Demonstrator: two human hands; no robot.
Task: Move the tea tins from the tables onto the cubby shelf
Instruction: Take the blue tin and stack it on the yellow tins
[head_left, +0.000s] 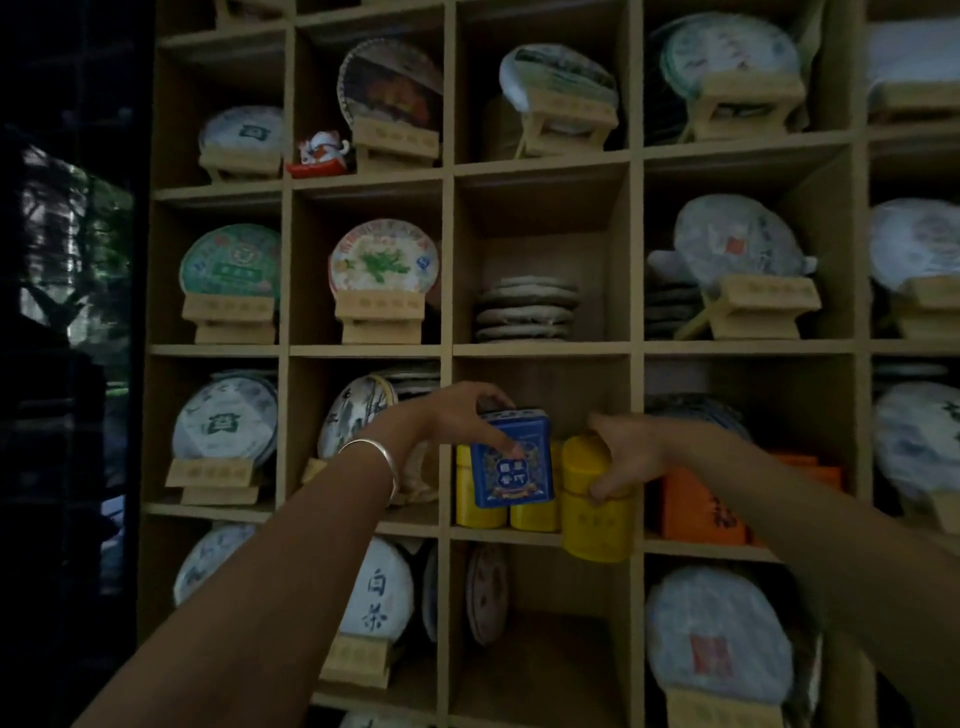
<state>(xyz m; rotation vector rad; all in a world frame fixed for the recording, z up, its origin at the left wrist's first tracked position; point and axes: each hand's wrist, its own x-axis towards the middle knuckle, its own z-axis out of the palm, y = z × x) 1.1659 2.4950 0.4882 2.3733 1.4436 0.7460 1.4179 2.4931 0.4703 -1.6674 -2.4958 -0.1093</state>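
The left hand (457, 415), a silver bangle (376, 457) on its wrist, grips a blue rectangular tea tin (511, 460) from above, holding it upright at the mouth of a middle cubby of the wooden cubby shelf (543, 349). The right hand (623, 457) clasps a yellow round tin (597, 512) at the same cubby's right edge, its base level with the shelf board. Two more yellow tins (480, 499) stand inside behind the blue one. An orange box (701, 506) sits in the next cubby right; wrapped tea cakes (384, 260) on wooden stands fill the surrounding cubbies.
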